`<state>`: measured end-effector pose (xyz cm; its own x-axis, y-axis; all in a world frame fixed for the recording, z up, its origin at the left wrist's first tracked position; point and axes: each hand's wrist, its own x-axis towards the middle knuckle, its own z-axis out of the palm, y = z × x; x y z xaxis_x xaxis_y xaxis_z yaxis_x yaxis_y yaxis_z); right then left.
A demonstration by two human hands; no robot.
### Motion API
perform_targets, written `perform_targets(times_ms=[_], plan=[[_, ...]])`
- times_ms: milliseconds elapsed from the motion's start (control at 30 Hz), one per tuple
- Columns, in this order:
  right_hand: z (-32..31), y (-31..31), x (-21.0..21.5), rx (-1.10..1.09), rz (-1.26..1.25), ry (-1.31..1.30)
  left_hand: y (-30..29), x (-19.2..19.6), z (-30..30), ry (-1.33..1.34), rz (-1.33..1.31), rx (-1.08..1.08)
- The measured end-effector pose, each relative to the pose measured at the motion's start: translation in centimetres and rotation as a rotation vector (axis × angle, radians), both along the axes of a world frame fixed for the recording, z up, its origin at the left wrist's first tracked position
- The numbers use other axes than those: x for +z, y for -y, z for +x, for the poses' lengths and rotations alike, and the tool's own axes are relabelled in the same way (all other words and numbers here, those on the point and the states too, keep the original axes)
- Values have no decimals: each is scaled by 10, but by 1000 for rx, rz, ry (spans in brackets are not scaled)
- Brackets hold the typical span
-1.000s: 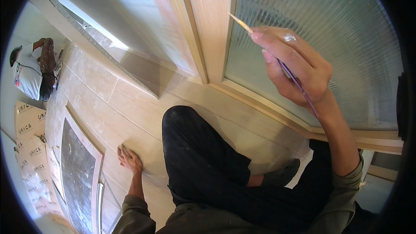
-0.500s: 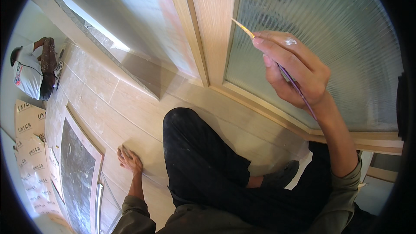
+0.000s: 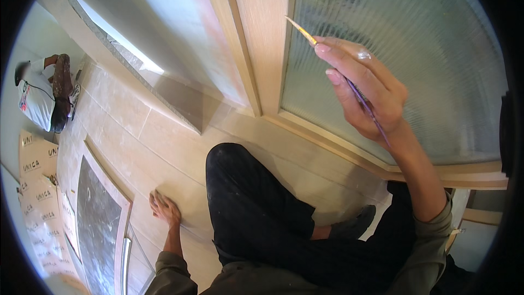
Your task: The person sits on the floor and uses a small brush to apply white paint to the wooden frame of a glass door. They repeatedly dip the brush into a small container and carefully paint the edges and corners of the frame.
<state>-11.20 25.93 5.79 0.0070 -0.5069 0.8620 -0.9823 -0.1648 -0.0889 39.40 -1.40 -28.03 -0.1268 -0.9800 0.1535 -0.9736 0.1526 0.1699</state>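
Observation:
A thin paintbrush point(image 3: 360, 96) with a purple handle, a yellow ferrule and a fine pale tip is pinched in my right hand point(image 3: 371, 84). The raised hand is in front of a ribbed glass panel point(image 3: 436, 104), and a white smear shows on one finger. The brush tip points up and left, close to the inner edge of the light wooden door frame point(image 3: 262, 38); I cannot tell whether it touches the wood. My left hand point(image 3: 165, 209) rests on the tiled floor point(image 3: 180, 166) with its fingers stretched out and nothing in it.
A wood-edged panel with a dark, dusty middle point(image 3: 99, 213) lies left of my left hand. Printed cardboard sheets point(image 3: 41, 202) cover the far left. Another person point(image 3: 43, 95) crouches by the wall at upper left. A wall end point(image 3: 136, 84) juts toward the middle.
My right hand has shifted slightly up and to the left with the paintbrush, bringing the tip nearer the wooden frame's edge. My left hand stays on the floor.

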Motion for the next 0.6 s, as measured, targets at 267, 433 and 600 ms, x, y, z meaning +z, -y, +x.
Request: perform_targets(times_ms=[267,433,600], plan=[[1,3,0,-11,-36,40,-1,3,-3,-33,5,-9],[5,-3,6,22,-29,69,-3,6,0,-23,-10,-10],[20,-24,32,79,-54,41,-3,1,-1,-21,-7,-17]])
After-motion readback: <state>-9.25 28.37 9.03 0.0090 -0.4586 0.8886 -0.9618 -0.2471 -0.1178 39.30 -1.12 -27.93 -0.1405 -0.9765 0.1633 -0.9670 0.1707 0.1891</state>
